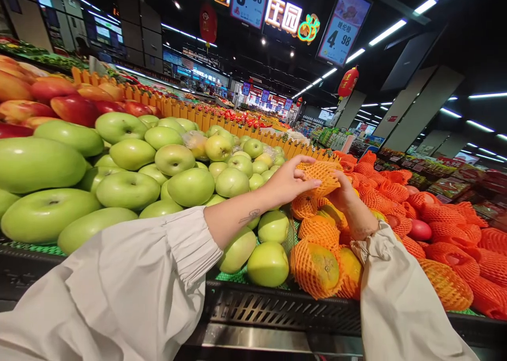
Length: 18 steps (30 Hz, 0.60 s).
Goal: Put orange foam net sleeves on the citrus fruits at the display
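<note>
Orange foam netting wraps the fruit (321,177) caught between both hands, raised just above the pile of netted oranges (317,266). From the near side, the left hand (289,184) curls its fingers over the top, thumb pressed against it; the right hand (344,194) grips it from the far side, partly hidden behind the fruit. Green apples (190,186) fill the shelf (277,308) just left of the oranges, with red apples (71,107) behind them, and red-netted fruit (455,244) heaps to the right
</note>
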### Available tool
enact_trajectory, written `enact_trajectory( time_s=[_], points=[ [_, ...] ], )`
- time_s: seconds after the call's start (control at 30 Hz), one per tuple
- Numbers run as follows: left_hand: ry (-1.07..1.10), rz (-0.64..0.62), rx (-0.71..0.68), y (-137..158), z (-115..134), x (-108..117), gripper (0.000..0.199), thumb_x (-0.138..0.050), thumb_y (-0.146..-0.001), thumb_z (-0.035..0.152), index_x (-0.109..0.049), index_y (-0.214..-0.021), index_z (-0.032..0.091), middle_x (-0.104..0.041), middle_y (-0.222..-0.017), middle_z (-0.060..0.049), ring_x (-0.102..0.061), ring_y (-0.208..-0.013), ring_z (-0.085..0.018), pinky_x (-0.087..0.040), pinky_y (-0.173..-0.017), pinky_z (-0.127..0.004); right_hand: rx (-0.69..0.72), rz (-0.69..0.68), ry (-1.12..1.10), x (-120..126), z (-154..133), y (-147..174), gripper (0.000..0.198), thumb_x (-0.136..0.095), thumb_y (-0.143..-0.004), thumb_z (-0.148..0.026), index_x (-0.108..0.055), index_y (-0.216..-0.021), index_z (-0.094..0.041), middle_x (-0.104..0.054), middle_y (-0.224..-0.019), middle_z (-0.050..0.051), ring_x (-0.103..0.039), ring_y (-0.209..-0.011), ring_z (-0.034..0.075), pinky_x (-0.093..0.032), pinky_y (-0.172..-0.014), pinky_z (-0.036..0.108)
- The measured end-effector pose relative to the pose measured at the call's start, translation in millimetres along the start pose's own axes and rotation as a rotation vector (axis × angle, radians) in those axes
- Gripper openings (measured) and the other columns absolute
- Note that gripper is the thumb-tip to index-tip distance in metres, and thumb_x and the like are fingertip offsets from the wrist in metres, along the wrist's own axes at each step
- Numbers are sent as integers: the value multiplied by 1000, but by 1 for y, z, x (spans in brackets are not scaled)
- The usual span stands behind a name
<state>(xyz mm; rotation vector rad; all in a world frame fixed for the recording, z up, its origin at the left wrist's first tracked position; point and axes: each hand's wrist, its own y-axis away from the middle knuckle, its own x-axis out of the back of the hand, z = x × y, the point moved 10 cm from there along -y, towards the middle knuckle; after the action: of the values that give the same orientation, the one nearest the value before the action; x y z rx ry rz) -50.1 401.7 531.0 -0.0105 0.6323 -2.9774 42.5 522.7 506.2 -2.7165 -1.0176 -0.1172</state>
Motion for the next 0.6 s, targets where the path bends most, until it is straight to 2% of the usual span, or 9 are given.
enact_trajectory(
  time_s=[0.07, 0.13, 0.23, 0.33, 0.43, 0.5, 0.6],
  points=[
    [-115, 94, -87, -3, 4, 13, 37, -65, -88, 6, -55, -123, 13, -51, -69, 5, -47, -58, -8, -39, -60, -21, 40, 70, -38, 7, -6, 0, 77, -64, -61, -66, -49, -122, -22, -66, -121, 12, -62, -115, 35, -56, -79, 40],
    [-219, 167, -179, -5, 7, 23, 27, -65, -88, 9, -62, -115, 13, -56, -78, 1, -52, -66, -9, -42, -66, -23, 83, 124, -55, 12, -11, 1, 74, -61, -63, -66, -48, -121, -23, -66, -122, 12, -62, -117, 35, -57, -78, 40],
    [-343, 193, -251, -8, 8, 27, 15, -65, -89, 14, -69, -103, 12, -65, -89, -4, -58, -79, -13, -45, -77, -27, 136, 110, -22, 10, -15, 1, 73, -59, -63, -68, -49, -118, -23, -66, -121, 12, -61, -118, 35, -57, -81, 41],
    [-370, 205, -268, -7, 9, 28, 10, -67, -88, 16, -71, -96, 12, -68, -88, -5, -58, -77, -13, -45, -75, -26, 191, 58, 18, 6, -17, 1, 76, -58, -61, -72, -54, -118, -22, -66, -123, 13, -61, -120, 36, -56, -88, 44],
    [-340, 221, -268, -5, 12, 28, 10, -66, -88, 12, -70, -96, 11, -68, -90, -5, -57, -77, -12, -45, -74, -25, 231, 35, 11, 5, -20, 4, 81, -67, -57, -69, -58, -123, -22, -65, -125, 13, -58, -125, 37, -54, -94, 46],
    [-288, 211, -236, -4, 12, 27, 11, -64, -90, 13, -66, -101, 10, -66, -88, -4, -57, -77, -12, -45, -73, -25, 291, -17, 17, 0, -29, 9, 83, -75, -56, -63, -59, -127, -23, -65, -127, 12, -55, -129, 36, -51, -100, 45],
    [-207, 184, -176, -3, 8, 25, 25, -65, -92, 20, -56, -114, 13, -60, -82, -1, -55, -71, -12, -43, -68, -25, 357, -112, 74, -12, -42, 18, 90, -82, -56, -57, -56, -136, -24, -62, -135, 12, -53, -132, 35, -48, -107, 45]
  ],
)
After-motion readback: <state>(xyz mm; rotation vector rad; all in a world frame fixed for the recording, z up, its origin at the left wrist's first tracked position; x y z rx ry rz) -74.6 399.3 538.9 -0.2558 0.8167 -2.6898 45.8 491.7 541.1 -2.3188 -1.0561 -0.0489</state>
